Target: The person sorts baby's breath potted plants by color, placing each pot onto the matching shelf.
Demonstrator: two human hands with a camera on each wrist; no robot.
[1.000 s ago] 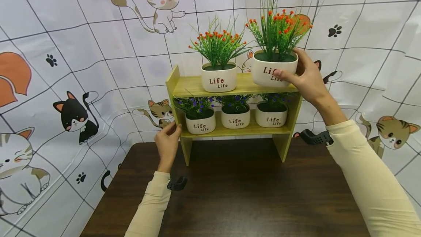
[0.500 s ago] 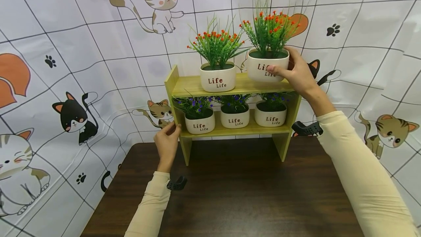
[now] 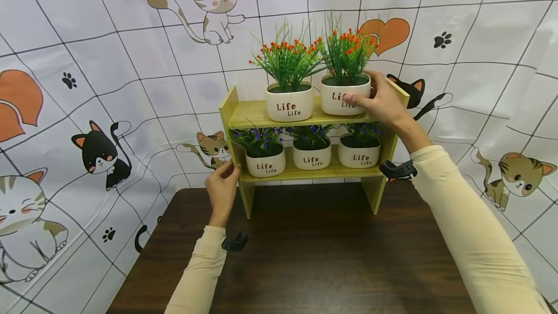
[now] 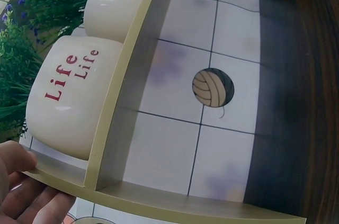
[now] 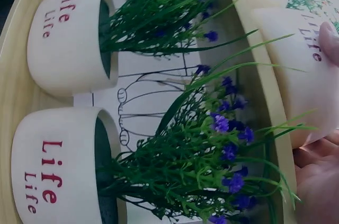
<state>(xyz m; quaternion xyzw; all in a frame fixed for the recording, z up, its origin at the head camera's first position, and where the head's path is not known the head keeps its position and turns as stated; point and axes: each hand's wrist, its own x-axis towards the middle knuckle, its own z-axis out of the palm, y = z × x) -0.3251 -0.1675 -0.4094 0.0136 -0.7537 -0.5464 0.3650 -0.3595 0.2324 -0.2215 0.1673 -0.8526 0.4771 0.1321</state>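
Observation:
My right hand (image 3: pixel 385 103) grips a white flowerpot (image 3: pixel 332 104) of orange flowers, thumb on the front lettering and fingers behind its right end. The pot is upright at the top board of a two-tier wooden shelf (image 3: pixel 248 116), just right of another orange-flowered pot (image 3: pixel 288 108). In the right wrist view, the held flowerpot (image 5: pixel 302 83) is at the board edge, the hand (image 5: pixel 320 179) partly out of frame. My left hand (image 3: pixel 223 190) pinches the shelf's left side panel; the left wrist view shows thumb and fingers of this hand (image 4: pixel 29 195) either side of that panel (image 4: pixel 143 209).
Three white pots of purple flowers line the lower tier: left (image 3: pixel 266 164), middle (image 3: pixel 311 159) and right (image 3: pixel 359 155). The shelf stands at the back of a dark wooden table (image 3: pixel 314 256), against a wall covering (image 3: pixel 131 62) with cartoon cats.
My right hand has moved left and down with the orange-flowered flowerpot, bringing it to the top board beside the other pot. My left hand has stayed on the side panel.

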